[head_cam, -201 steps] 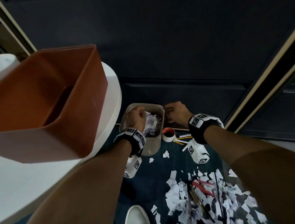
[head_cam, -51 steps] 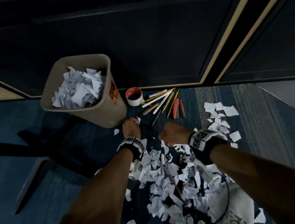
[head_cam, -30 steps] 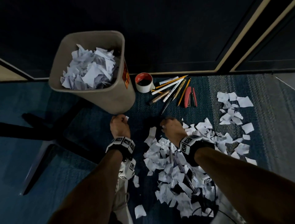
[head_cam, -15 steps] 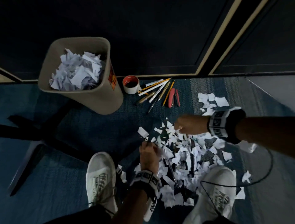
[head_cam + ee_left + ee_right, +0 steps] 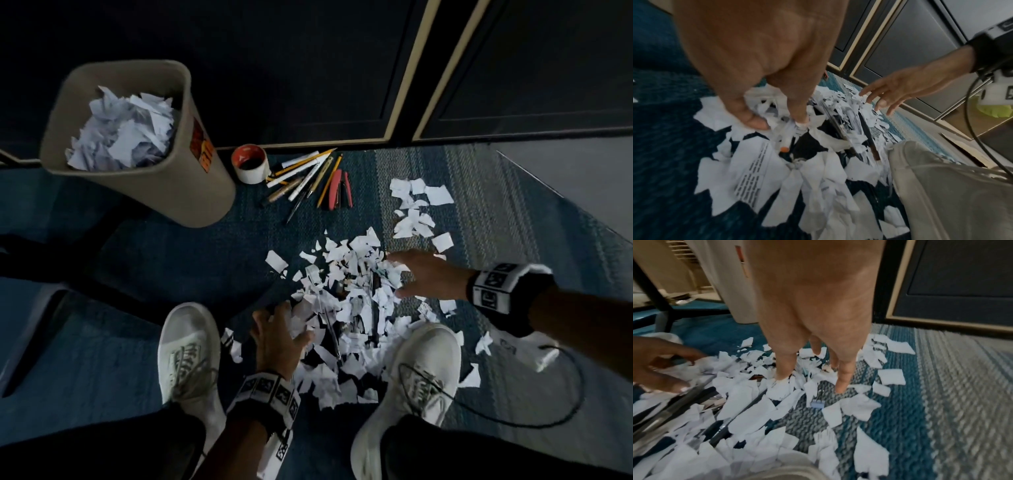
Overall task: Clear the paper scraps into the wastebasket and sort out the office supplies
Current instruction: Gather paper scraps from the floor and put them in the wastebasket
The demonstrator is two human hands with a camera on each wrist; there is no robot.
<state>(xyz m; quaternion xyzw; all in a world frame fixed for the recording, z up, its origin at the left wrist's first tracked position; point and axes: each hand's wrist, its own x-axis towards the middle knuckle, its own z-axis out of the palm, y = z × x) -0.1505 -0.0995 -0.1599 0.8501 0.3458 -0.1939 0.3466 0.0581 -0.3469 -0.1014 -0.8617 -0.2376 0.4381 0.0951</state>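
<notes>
The paper scraps [image 5: 346, 308] are heaped on the carpet at lower centre of the head view, pens buried among them. The left hand [image 5: 279, 337] is laid on the heap's left edge, fingers [image 5: 797, 113] spread and touching scraps, holding nothing. The right hand [image 5: 428, 274] is spread wide over the right edge, apparently to rake the heap together. The wastebasket [image 5: 191, 192], already piled with paper, is seen at upper left.
</notes>
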